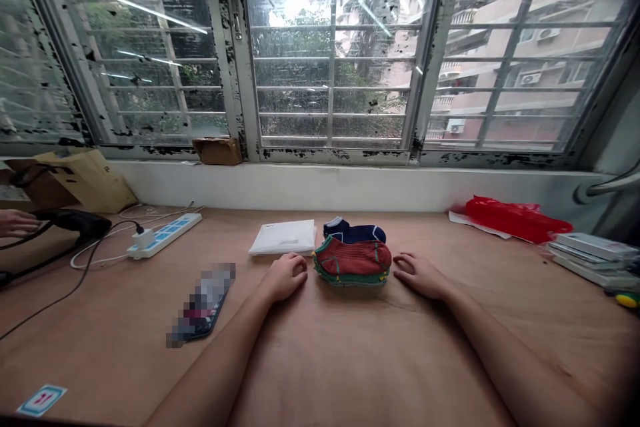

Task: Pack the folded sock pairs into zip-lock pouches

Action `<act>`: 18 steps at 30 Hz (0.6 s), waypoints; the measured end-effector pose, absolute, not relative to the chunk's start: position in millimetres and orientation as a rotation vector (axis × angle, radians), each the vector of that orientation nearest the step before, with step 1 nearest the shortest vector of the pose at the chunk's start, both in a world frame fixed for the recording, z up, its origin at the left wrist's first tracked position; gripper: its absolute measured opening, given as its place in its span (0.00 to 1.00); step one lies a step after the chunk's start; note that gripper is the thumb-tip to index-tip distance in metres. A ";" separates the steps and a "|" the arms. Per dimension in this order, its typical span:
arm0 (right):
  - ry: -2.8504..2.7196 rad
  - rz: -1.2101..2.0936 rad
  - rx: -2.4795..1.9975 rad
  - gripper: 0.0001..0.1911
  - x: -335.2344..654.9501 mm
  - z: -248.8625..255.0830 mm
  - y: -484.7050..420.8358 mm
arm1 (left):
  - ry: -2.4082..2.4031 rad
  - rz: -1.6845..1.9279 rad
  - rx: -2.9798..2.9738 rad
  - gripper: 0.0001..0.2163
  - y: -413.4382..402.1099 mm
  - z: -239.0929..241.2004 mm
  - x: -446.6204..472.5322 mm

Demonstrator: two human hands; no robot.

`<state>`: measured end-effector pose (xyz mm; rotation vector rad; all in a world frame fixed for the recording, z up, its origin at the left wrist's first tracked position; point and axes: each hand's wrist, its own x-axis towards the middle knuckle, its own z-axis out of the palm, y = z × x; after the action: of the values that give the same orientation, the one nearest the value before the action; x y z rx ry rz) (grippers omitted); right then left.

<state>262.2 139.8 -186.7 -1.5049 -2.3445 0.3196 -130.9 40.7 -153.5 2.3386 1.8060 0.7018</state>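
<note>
Left hand point(285, 277) and right hand point(420, 275) flank socks point(353, 259) (red topmost).

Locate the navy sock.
In the head view, the navy sock lies mid-desk, just behind the red-and-green socks, with the white packet to its left.

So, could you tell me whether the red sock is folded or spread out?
Folded, it seems: the red sock lies in a compact flat bundle atop green-edged socks.
</note>
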 end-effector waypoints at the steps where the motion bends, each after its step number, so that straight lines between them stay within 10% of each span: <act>1: -2.345 0.322 -1.503 0.28 262.3 -186.9 140.1 | 1.807 0.701 2.338 0.06 40.8 -153.5 -130.9; 18: -2.345 0.331 -1.495 0.28 261.8 -186.9 140.2 | 1.809 0.711 2.331 0.07 39.6 -155.5 -131.6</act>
<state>261.8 140.2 -186.9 -1.4953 -2.3448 0.3307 -131.6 39.6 -155.5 2.3313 1.8089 0.7106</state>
